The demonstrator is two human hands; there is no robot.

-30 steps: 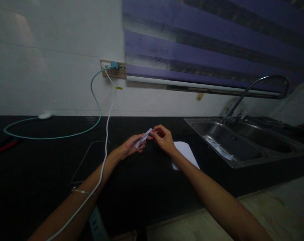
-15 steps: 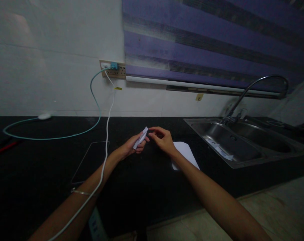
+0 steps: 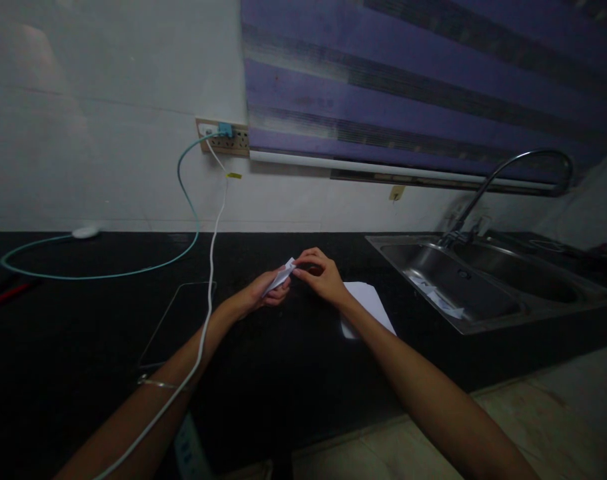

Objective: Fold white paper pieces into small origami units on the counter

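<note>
A small folded piece of white paper (image 3: 279,277) is held above the dark counter by my left hand (image 3: 266,289), whose fingers are closed around its lower part. My right hand (image 3: 324,275) pinches the paper's upper right end between thumb and fingertips. Beneath my right forearm lies a stack of white paper sheets (image 3: 368,305), partly covered by the arm. To the left of my left forearm a dark flat tablet-like thing (image 3: 176,323) rests on the counter.
A steel sink (image 3: 463,283) with a tall faucet (image 3: 483,190) is on the right, and folded paper pieces (image 3: 436,297) lie at its near left edge. A white cable (image 3: 211,280) hangs from the wall socket (image 3: 223,138) across my left arm. A teal cable (image 3: 108,275) loops at left.
My right fingertips have closed onto the paper's upper end, where they were slightly apart from it before. The paper has tilted a little flatter in my left hand.
</note>
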